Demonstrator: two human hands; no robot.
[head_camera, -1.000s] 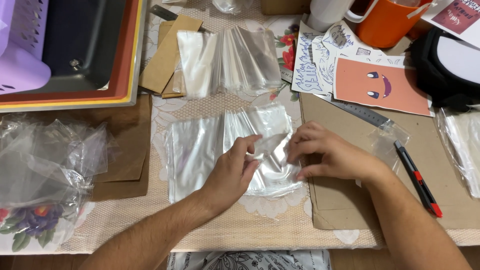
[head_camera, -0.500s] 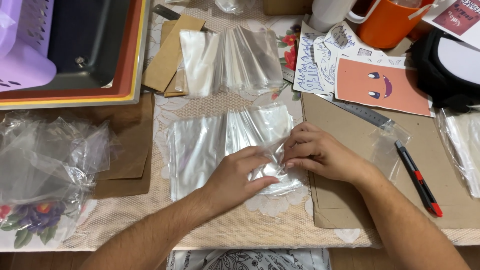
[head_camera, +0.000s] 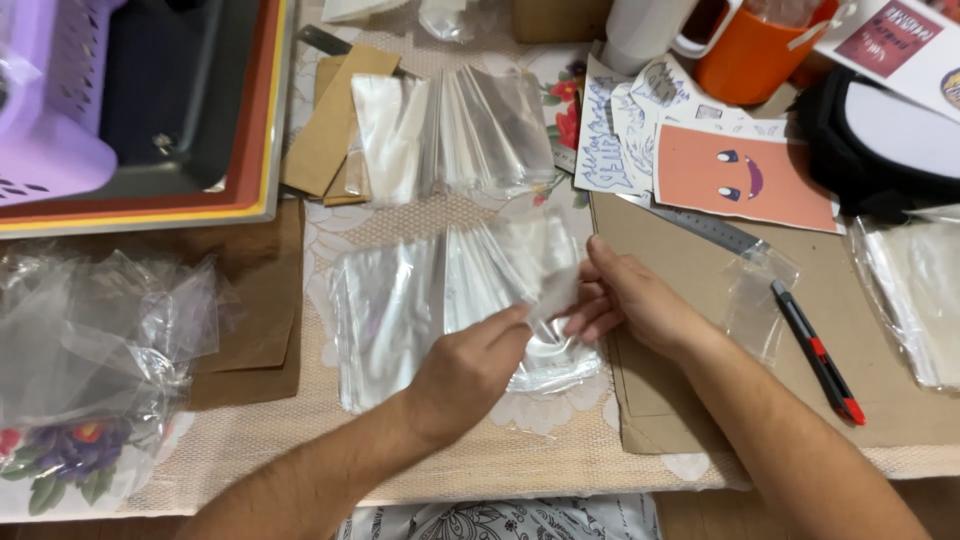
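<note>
**A:** From the head camera, what are the hands on?

**B:** Both meet over a stack of clear plastic sleeves (head_camera: 440, 300) lying on the lace tablecloth (head_camera: 300, 450) in the middle of the table. The left hand (head_camera: 470, 365) rests on the stack's near right part, its fingers curled and pinching the edge of one clear sleeve (head_camera: 545, 270) that is lifted off the pile. The right hand (head_camera: 625, 295) touches the same sleeve from the other side, fingers half bent, their tips on the plastic.

**A:** Is the right hand actually gripping it?

**B:** I cannot tell; the film hides the fingertips.

**A:** What lies around?

**B:** A second pile of clear sleeves (head_camera: 450, 130) sits farther back, beside brown card pieces (head_camera: 335, 125). To the right, on a sheet of brown cardboard (head_camera: 700, 400), lie a metal ruler (head_camera: 700, 225) and a red-and-black utility knife (head_camera: 815, 350), well apart from the right hand. Behind them are printed stickers (head_camera: 745, 175) and an orange mug (head_camera: 750, 55). At far left, crumpled clear bags (head_camera: 95, 330) lie below stacked trays (head_camera: 200, 205) with a purple basket (head_camera: 45, 100).
</note>
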